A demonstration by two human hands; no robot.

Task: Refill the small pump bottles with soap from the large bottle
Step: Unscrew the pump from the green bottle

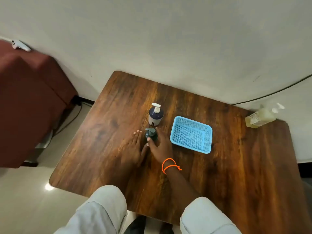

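Observation:
A small dark teal pump bottle (150, 133) stands near the middle of the wooden table (236, 166). My right hand (159, 143), with an orange thread at the wrist, wraps around it from the right. My left hand (135, 144) lies flat on the table just left of the bottle, fingers spread, holding nothing. Just behind stands a second small bottle (155, 115), dark blue on top, white below, with a white pump. A large clear bottle of yellowish soap (260, 116) with a white pump stands at the table's far right corner.
A light blue mesh basket (191, 134) sits right of the small bottles. The table is pushed against a white wall. A dark red cloth-covered piece of furniture (28, 102) stands to the left, with cables on the floor beside it. A black cable runs along the wall at right.

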